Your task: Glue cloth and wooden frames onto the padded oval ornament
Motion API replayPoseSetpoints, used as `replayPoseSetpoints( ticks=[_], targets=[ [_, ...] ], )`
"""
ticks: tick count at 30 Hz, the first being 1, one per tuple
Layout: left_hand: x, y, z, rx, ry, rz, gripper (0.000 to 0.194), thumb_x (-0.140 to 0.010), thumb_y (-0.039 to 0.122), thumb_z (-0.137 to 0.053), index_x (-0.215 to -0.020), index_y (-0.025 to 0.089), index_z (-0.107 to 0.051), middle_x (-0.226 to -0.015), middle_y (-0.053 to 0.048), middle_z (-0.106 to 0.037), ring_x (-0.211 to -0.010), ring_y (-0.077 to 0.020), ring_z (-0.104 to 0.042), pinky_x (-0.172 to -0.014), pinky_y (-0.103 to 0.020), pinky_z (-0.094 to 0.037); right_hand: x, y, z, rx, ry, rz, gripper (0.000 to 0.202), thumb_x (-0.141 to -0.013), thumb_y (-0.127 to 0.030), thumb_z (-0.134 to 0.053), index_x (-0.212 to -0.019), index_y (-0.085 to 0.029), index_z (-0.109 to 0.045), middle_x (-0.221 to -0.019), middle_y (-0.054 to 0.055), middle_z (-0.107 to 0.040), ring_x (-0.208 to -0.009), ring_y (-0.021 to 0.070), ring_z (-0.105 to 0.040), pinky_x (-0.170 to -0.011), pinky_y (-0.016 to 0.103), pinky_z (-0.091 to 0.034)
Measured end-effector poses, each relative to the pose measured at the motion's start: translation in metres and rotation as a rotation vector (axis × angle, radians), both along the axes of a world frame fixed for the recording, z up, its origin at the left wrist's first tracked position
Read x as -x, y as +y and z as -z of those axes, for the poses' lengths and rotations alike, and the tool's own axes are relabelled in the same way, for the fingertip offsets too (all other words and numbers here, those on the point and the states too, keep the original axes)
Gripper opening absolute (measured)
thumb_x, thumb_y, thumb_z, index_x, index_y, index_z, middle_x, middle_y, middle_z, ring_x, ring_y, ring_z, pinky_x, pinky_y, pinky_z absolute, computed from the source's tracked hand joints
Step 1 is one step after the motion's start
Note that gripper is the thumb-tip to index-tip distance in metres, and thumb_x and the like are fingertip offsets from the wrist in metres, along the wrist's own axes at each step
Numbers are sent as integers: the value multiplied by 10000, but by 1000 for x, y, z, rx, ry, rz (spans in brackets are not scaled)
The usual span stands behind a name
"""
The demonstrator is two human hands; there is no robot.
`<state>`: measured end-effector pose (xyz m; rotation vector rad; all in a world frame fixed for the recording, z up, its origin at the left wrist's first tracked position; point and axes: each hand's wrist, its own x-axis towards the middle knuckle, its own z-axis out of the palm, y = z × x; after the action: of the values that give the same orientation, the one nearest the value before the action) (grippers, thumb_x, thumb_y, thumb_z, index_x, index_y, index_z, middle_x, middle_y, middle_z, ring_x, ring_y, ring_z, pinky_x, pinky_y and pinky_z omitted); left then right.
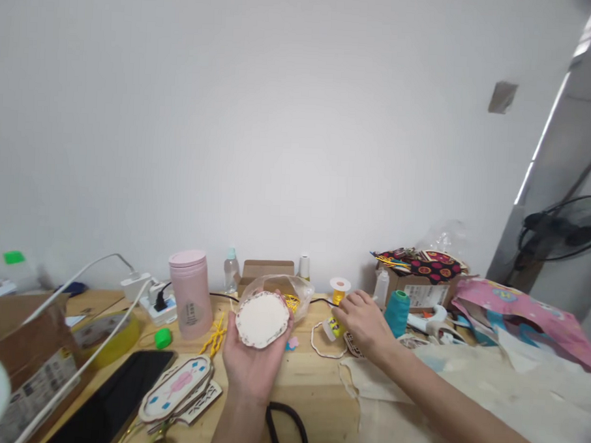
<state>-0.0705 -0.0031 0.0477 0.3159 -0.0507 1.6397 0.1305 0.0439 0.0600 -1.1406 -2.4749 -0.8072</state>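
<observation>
In the head view, a white disc (pixel 262 319) with a scalloped, patterned rim is supported above the tabletop (pixel 322 396) in the left hand (pixel 252 370), gripped at its edge by thumb and fingers. The right hand (pixel 367 322) is positioned with fingers curled over a small container (pixel 333 329) bearing a yellow label; whether the container is gripped or merely touched cannot be told, and its marking cannot be read. A teal thread cone (pixel 397 314) is located just beside that hand. Characters are printed on a panel of the pink tumbler (pixel 190 292), too small to be read. Printed white labels, likewise illegible, are affixed to the left carton (pixel 14 333) and right carton (pixel 394 289).
</observation>
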Motion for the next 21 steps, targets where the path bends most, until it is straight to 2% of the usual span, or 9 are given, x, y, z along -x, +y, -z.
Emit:
replayPoseSetpoints(
  ticks=[4,10,15,18,21],
  targets=[
    [-7,-1,3,-6,-8,59,404,-790,380,-463,-1136,182,-530,-1116,-153,-598,-1115,-295,-466,-879,-480,-387,18,36,-2,-15,-230,-60,78,-789,-113,-528,-785,-120,-606,-761,74,-620,-856,212,-529,-833,363,-368],
    [-6,2,5,-4,-40,64,376,-794,372,-461,-1126,214,-539,-1108,-131,-609,-1094,-284,-487,-876,-483,-381,34,75,0,24,-478,-206,184,-848,-257,-493,-976,-141,-554,-1007,48,-575,-891,182,-560,-773,396,-451],
    [-6,2,3,11,-27,50,400,-777,395,-476,-1106,183,-557,-1076,-152,-621,-1080,-311,-492,-843,-481,-404,36,81,1,57,-557,-289,203,-853,-261,-485,-1017,-158,-543,-1064,61,-556,-916,187,-552,-782,397,-454],
    [-8,1,3,20,-16,56,387,-780,386,-474,-1109,197,-553,-1078,-141,-621,-1080,-310,-492,-840,-485,-403,32,80,-6,50,-524,-291,179,-849,-234,-493,-989,-143,-556,-1037,57,-575,-940,195,-548,-815,422,-432],
    [-9,2,4,17,-5,87,390,-779,395,-473,-1106,199,-554,-1069,-137,-624,-1077,-310,-494,-841,-485,-403,25,74,-18,50,-449,-301,165,-839,-155,-487,-970,-115,-579,-1028,82,-598,-1057,217,-487,-922,422,-352]
  ],
)
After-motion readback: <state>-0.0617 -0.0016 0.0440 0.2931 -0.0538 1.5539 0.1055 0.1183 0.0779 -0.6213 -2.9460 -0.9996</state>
